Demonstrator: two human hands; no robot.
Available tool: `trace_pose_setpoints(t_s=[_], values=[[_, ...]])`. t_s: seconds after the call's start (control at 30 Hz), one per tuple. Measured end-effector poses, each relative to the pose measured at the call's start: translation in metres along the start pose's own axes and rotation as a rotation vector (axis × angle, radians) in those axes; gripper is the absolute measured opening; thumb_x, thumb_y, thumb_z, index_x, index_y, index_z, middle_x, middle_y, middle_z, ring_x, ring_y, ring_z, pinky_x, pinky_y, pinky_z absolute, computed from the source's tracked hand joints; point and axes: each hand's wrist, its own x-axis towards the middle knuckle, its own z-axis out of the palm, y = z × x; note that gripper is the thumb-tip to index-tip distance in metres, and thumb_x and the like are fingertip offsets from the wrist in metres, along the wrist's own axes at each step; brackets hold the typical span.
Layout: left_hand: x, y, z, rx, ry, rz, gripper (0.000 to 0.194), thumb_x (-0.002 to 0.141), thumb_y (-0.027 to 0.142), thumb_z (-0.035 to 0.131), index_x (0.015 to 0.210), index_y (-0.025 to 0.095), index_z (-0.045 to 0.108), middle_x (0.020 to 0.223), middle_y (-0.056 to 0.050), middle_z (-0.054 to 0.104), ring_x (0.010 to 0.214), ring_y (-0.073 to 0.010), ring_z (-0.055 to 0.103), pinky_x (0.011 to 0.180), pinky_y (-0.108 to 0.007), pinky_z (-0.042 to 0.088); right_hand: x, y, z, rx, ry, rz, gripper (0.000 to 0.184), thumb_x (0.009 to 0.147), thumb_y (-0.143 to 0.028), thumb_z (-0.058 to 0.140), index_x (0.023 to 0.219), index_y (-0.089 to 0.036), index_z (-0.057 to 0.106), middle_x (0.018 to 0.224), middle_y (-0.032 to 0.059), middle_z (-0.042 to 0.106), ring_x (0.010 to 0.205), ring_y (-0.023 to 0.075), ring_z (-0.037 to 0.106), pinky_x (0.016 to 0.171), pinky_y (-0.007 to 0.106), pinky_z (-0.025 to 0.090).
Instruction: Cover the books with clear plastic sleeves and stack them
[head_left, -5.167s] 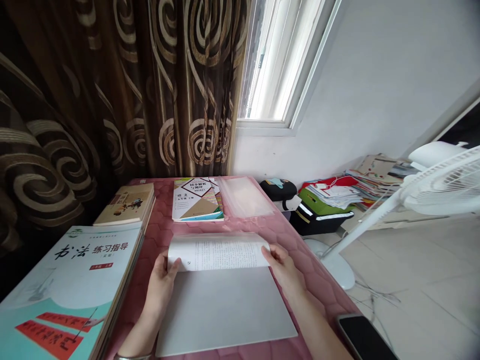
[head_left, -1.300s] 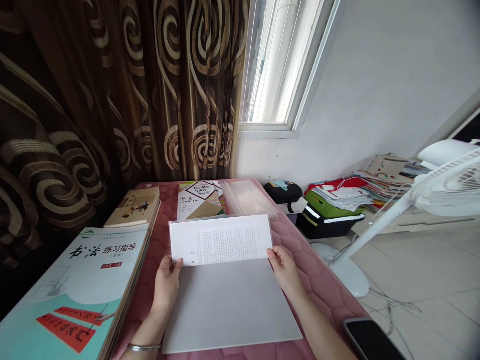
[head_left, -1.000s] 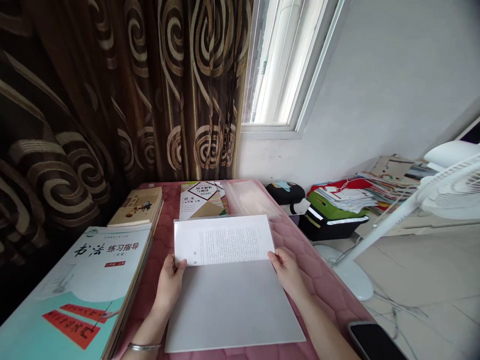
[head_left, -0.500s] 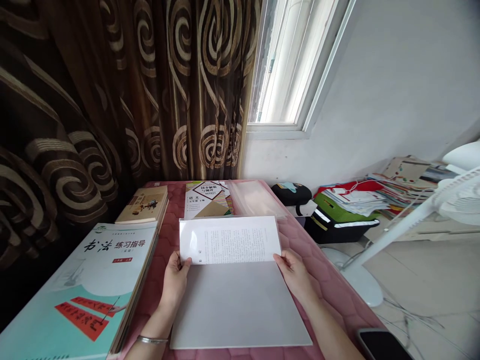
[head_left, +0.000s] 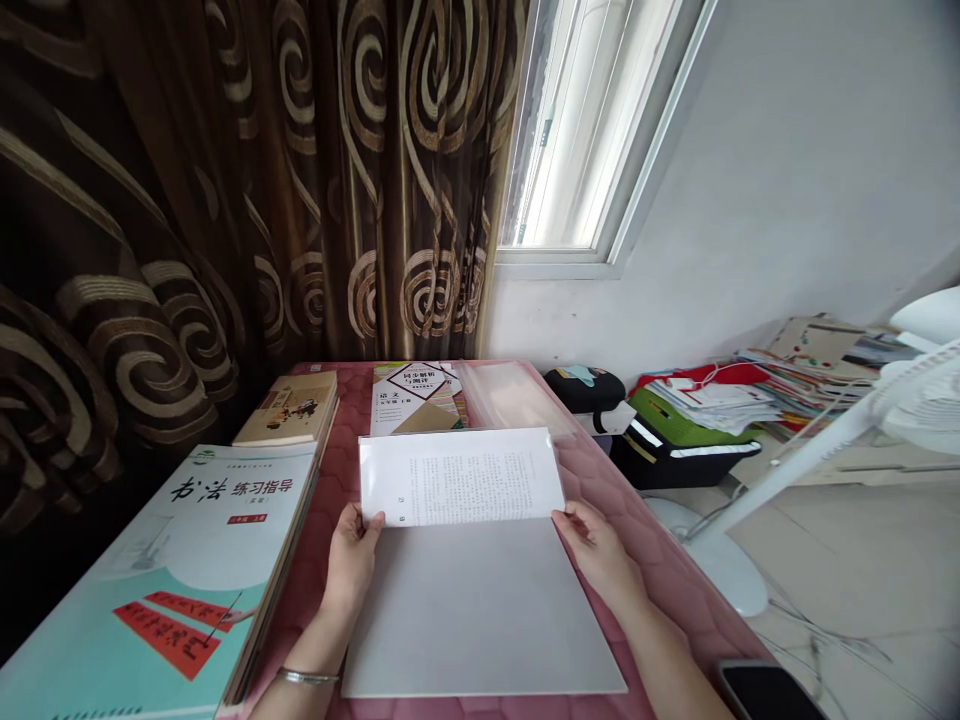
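A book (head_left: pixel 480 605) with a plain pale-grey lower part lies in front of me. Above that part shows a strip of printed page (head_left: pixel 472 478), its text turned sideways, with a glossy clear plastic sheet over it. My left hand (head_left: pixel 352 555) pinches the book's left edge, thumb on top, where the page meets the grey part. On the opposite edge, my right hand (head_left: pixel 596 550) pinches it at about the same height. Fingers under the book are hidden.
A pink quilted cloth (head_left: pixel 337 465) covers the table. At left are a stack of books (head_left: pixel 165 560) and a smaller book (head_left: pixel 289 408). Behind lie a workbook (head_left: pixel 412 395) and clear plastic covers (head_left: pixel 506 395). A phone (head_left: pixel 769 690) and a white fan (head_left: pixel 795 455) are at right.
Hardly anything differs. The view has shifted slightly, and the right hand with the book's right edge sits a touch further right. Both hands keep their hold.
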Motion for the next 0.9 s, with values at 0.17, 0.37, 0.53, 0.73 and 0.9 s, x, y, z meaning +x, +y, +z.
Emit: trace_pose_setpoints(t_s=[0.17,0.37,0.53,0.73,0.9], values=[[-0.0007,0.0,-0.0014,0.018,-0.031,0.017,0.037,0.067,0.05,0.07,0.086,0.02,0.058,0.085,-0.004,0.069,0.085,-0.0206,0.063,0.084,-0.033,0.047,0.0012,0.0066,0.0044,-0.119,0.028,0.005,0.041,0.081,-0.062,0.044,0.064,-0.026,0.047,0.061,-0.0008,0.056,0.056,0.0186,0.052,0.054,0.03,0.043],[0.0025,-0.0047,-0.0029,0.061,-0.016,0.028,0.041,0.065,0.054,0.072,0.085,0.02,0.059,0.083,-0.004,0.069,0.084,-0.0225,0.064,0.083,-0.035,0.048,0.0017,0.0071,0.0051,-0.132,0.056,-0.017,0.043,0.081,-0.065,0.045,0.065,-0.025,0.048,0.061,0.0003,0.055,0.059,0.0202,0.053,0.055,0.031,0.043],[0.0049,-0.0049,-0.0013,0.061,0.004,0.03,0.047,0.061,0.061,0.073,0.08,0.02,0.06,0.077,-0.004,0.069,0.08,-0.0234,0.064,0.079,-0.035,0.049,0.0019,0.0013,0.0051,-0.043,0.086,-0.058,0.044,0.08,-0.068,0.046,0.071,-0.025,0.055,0.07,0.0035,0.062,0.067,0.0229,0.058,0.062,0.033,0.048],[0.0039,-0.0037,-0.0006,0.091,0.007,0.048,0.05,0.063,0.066,0.07,0.078,0.02,0.059,0.075,-0.003,0.067,0.077,-0.0219,0.063,0.076,-0.033,0.049,0.0025,0.0025,0.0085,-0.135,0.151,-0.084,0.047,0.082,-0.068,0.042,0.062,-0.025,0.042,0.058,0.0,0.051,0.057,0.0191,0.049,0.055,0.03,0.042],[0.0037,-0.0026,-0.0002,0.113,0.011,0.057,0.049,0.062,0.067,0.069,0.076,0.021,0.058,0.072,-0.003,0.065,0.075,-0.0218,0.062,0.073,-0.032,0.048,0.0011,0.0006,0.0078,-0.058,0.091,-0.057,0.043,0.081,-0.066,0.046,0.071,-0.024,0.052,0.068,0.003,0.06,0.064,0.0214,0.056,0.06,0.031,0.046]])
